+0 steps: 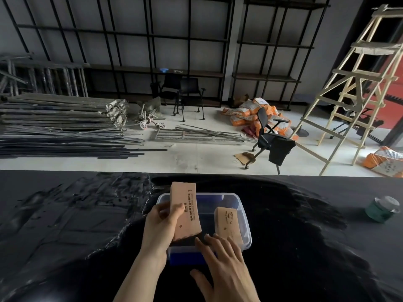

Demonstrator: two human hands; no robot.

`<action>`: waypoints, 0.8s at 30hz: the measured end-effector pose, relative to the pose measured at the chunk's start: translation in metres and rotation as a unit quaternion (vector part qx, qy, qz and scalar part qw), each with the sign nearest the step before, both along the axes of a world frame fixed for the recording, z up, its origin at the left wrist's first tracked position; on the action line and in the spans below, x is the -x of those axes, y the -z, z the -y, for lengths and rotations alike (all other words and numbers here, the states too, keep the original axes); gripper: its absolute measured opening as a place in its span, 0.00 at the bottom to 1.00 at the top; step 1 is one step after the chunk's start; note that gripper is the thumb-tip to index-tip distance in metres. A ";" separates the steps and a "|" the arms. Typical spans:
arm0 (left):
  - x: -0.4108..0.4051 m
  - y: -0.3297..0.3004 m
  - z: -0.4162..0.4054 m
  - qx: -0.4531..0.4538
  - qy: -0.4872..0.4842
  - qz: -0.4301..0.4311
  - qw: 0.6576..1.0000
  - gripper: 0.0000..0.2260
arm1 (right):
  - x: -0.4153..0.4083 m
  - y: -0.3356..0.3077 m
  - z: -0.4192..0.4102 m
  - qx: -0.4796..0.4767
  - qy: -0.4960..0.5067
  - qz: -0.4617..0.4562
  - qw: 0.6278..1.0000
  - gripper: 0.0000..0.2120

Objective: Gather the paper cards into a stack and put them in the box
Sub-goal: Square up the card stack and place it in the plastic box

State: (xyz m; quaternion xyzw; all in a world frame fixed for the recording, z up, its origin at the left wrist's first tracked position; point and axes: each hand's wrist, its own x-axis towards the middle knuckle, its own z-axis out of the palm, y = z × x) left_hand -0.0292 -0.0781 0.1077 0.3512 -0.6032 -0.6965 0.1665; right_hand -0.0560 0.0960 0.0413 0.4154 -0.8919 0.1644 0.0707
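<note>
My left hand (162, 223) grips a stack of tan paper cards (185, 209) with dark printing, held upright and tilted over the left side of a clear plastic box (245, 216) with a blue handle at its near end. A second stack of tan cards (227, 223) leans inside the box at its right side. My right hand (222, 258) rests with fingers spread on the near rim of the box, its fingertips just below both stacks, holding nothing.
The box sits on a table covered with black plastic sheeting (76, 225). A green roll of tape (382, 209) lies at the table's right. Beyond the far edge are stacked metal poles (61, 125), office chairs (270, 136), orange sacks and a wooden ladder (357, 88).
</note>
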 end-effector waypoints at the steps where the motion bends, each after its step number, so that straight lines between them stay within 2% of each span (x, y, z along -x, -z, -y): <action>1: 0.008 0.002 0.000 0.004 0.008 0.014 1.000 0.12 | 0.003 -0.005 -0.008 0.066 0.008 0.005 0.998 0.27; 3: 0.024 0.007 0.001 0.018 0.027 0.050 0.998 0.14 | 0.020 -0.016 -0.027 0.166 0.078 0.006 0.983 0.24; 4: 0.032 0.011 0.001 0.027 0.043 0.071 0.996 0.16 | 0.033 -0.018 -0.038 0.177 0.126 0.003 0.976 0.25; 6: 0.047 0.019 0.000 0.034 0.062 0.109 0.991 0.18 | 0.065 -0.011 -0.059 0.139 0.214 0.001 0.967 0.29; 9: 0.063 0.033 -0.002 0.043 0.066 0.167 0.983 0.20 | 0.108 0.019 -0.082 0.012 0.292 0.060 0.955 0.40; 11: 0.068 0.046 -0.001 0.063 0.080 0.209 0.973 0.23 | 0.122 0.043 -0.090 -0.064 0.298 0.098 0.947 0.46; 14: 0.070 0.047 -0.006 0.081 0.092 0.257 0.959 0.27 | 0.126 0.065 -0.092 -0.125 0.302 0.113 0.938 0.49; 17: 0.076 0.045 -0.010 0.098 0.114 0.299 0.942 0.34 | 0.125 0.070 -0.089 -0.143 0.310 0.106 0.934 0.48; 21: 0.086 0.044 -0.014 0.117 0.176 0.336 0.918 0.37 | 0.126 0.072 -0.091 -0.136 0.310 0.100 0.936 0.44; 24: 0.088 0.046 -0.016 0.211 0.212 0.379 0.876 0.35 | 0.126 0.074 -0.090 -0.148 0.305 0.103 0.935 0.43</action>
